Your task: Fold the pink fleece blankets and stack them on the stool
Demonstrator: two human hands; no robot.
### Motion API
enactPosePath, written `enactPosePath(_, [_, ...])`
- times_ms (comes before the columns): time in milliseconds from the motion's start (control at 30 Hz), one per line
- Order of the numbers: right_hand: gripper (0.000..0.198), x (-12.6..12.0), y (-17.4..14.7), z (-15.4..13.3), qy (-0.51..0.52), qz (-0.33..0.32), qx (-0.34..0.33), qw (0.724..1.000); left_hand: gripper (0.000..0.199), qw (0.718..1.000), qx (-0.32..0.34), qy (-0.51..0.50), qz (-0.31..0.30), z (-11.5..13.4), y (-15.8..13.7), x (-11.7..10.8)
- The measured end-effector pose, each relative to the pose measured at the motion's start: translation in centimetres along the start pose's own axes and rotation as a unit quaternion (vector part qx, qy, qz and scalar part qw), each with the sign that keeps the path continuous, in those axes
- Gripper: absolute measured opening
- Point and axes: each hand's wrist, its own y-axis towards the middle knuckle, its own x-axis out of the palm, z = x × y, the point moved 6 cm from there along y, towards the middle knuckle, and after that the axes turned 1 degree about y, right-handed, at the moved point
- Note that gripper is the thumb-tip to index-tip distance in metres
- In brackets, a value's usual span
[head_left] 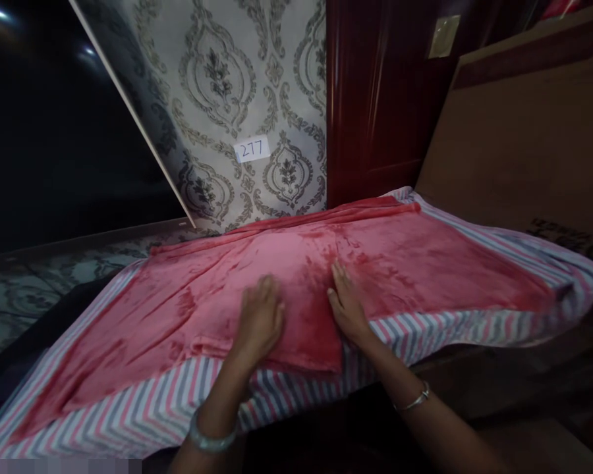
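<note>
A pinkish-red plush cloth (415, 263) lies spread over a striped cover (415, 336); I cannot tell whether it is a garment or a blanket. Its near middle edge has a flap that hangs a little over the stripes. On the middle of the plush rests my left hand (261, 316), palm down, slightly blurred, with the fingers stretched out. To its right, my right hand (346, 306) lies flat on the same cloth near the flap's right edge, thumb apart from the fingers. Neither hand grips anything. Darker brushed patches show in the pile between and beyond them.
A large dark screen (69, 131) stands at the left. Behind the cloth is patterned wallpaper (217, 72) with a paper label (252, 149) reading 277. A dark red wooden panel (375, 99) and a big cardboard box (528, 145) are at the right.
</note>
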Motion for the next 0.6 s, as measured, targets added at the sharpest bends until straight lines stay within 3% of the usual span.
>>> enactPosePath(100, [0.06, 1.1, 0.1, 0.4, -0.026, -0.035, 0.004, 0.999, 0.059, 0.991, 0.116, -0.038, -0.058, 5.4, 3.7, 1.0])
enactPosePath(233, [0.059, 2.7, -0.3, 1.1, -0.056, -0.074, 0.027, 0.995, 0.058, 0.979, 0.159, -0.064, -0.114, 8.5, 6.2, 3.7])
enactPosePath(400, [0.06, 2.9, -0.9, 1.3, -0.061, -0.084, 0.029, 0.994, 0.058, 0.98, 0.155, -0.083, -0.097, 8.3, 5.8, 5.6])
enactPosePath(600, [0.058, 2.3, -0.9, 0.6, -0.089, -0.093, 0.043, 0.991, 0.064, 0.985, 0.131, -0.019, -0.111, 6.1, 6.5, 5.1])
